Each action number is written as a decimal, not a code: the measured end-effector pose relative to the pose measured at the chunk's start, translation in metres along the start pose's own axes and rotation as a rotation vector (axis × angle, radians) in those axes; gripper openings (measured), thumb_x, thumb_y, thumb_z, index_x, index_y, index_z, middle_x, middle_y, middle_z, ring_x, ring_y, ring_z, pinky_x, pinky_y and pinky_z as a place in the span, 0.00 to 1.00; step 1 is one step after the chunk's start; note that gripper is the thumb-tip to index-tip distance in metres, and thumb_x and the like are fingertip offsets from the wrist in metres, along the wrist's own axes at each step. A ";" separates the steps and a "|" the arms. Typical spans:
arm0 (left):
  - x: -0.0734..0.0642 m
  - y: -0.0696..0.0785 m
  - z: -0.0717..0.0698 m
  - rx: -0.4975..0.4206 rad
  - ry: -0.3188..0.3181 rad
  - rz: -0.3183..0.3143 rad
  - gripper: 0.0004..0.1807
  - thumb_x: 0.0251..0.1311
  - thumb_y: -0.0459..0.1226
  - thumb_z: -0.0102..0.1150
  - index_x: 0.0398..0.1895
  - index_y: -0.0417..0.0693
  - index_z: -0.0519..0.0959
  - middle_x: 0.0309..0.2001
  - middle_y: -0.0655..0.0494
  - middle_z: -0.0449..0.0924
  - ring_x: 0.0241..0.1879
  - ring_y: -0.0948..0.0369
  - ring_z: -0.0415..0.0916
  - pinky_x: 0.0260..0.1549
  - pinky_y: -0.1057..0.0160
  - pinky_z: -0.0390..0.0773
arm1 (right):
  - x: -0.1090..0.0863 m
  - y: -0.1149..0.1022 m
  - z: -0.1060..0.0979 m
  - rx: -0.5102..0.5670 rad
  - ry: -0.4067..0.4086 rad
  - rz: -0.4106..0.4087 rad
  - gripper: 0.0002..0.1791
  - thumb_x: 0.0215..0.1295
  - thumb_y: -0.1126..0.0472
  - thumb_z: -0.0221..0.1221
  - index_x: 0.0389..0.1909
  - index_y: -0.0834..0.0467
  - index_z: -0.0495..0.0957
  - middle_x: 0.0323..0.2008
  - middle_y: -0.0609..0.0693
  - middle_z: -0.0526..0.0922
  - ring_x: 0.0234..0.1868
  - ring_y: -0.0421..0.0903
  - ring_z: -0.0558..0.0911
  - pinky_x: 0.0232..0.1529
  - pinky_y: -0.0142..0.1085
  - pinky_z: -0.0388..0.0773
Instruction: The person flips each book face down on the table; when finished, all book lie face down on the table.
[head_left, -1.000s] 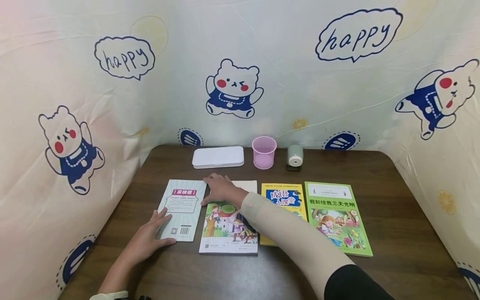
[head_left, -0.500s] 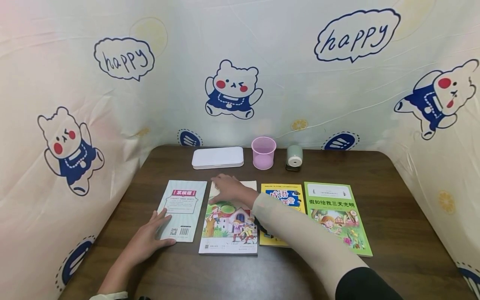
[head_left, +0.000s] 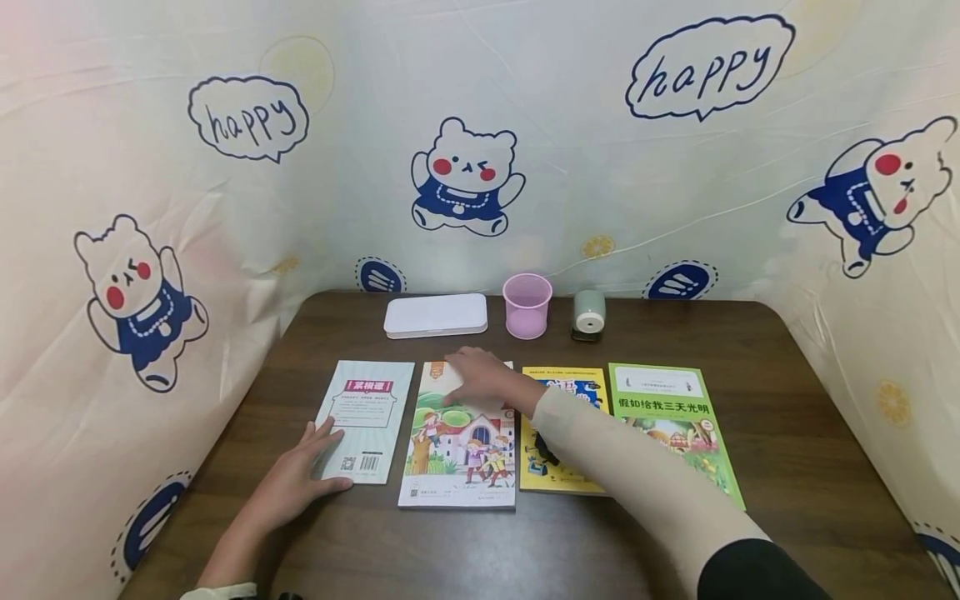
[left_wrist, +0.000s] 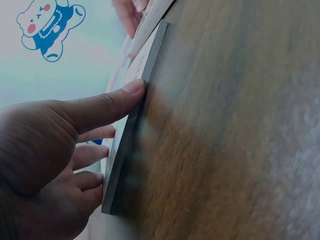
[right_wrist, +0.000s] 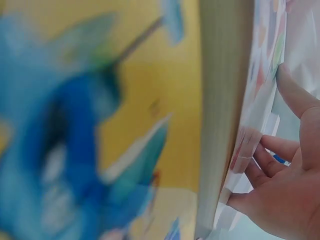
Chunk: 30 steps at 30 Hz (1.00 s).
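Your left hand (head_left: 300, 471) spreads against the blue book (head_left: 367, 437); your splayed right hand (head_left: 487, 381) seemingly touches the picture book (head_left: 457, 458) beside it on the desk (head_left: 450, 558); neither grips. Your low sleeve (head_left: 637, 462) could drag the yellow book (head_left: 558, 477) askew.

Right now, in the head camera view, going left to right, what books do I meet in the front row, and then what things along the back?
Front: light blue book → illustrated book → yellow book → green book. Back: flat white case → pink cup → small grey-green object.
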<state>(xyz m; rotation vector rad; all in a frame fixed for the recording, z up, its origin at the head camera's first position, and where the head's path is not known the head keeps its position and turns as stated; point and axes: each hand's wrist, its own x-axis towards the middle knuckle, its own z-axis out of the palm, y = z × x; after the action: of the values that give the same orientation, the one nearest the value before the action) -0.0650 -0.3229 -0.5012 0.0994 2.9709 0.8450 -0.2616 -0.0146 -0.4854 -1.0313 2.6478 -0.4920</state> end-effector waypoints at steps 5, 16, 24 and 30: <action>-0.001 0.000 0.000 -0.006 0.003 0.003 0.48 0.47 0.47 0.82 0.69 0.33 0.73 0.78 0.32 0.56 0.77 0.29 0.44 0.68 0.27 0.55 | -0.006 0.011 -0.002 -0.025 -0.001 0.008 0.52 0.60 0.34 0.69 0.78 0.57 0.63 0.73 0.56 0.70 0.73 0.54 0.69 0.73 0.49 0.67; -0.001 0.001 -0.001 -0.010 -0.009 -0.006 0.49 0.47 0.48 0.81 0.70 0.32 0.72 0.78 0.32 0.55 0.77 0.29 0.43 0.68 0.27 0.55 | -0.021 0.030 -0.007 -0.044 0.003 0.015 0.50 0.62 0.36 0.69 0.77 0.58 0.64 0.73 0.56 0.70 0.74 0.55 0.67 0.74 0.48 0.65; -0.001 0.002 -0.001 -0.002 -0.018 -0.018 0.49 0.47 0.49 0.81 0.70 0.33 0.72 0.78 0.33 0.55 0.77 0.29 0.43 0.68 0.27 0.54 | -0.035 0.050 -0.013 0.014 0.000 0.045 0.48 0.61 0.37 0.70 0.76 0.56 0.67 0.72 0.55 0.72 0.73 0.53 0.69 0.72 0.47 0.68; -0.001 0.002 -0.001 -0.003 -0.019 -0.016 0.49 0.47 0.48 0.81 0.70 0.32 0.72 0.78 0.32 0.55 0.77 0.29 0.43 0.68 0.27 0.54 | -0.049 0.065 -0.017 0.118 0.035 0.040 0.44 0.61 0.42 0.73 0.73 0.58 0.71 0.67 0.55 0.75 0.68 0.53 0.73 0.69 0.47 0.72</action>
<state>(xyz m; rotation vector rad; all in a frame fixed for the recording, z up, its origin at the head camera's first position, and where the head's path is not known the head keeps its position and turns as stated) -0.0635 -0.3216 -0.4993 0.0835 2.9491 0.8424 -0.2714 0.0681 -0.4904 -0.9416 2.6282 -0.6555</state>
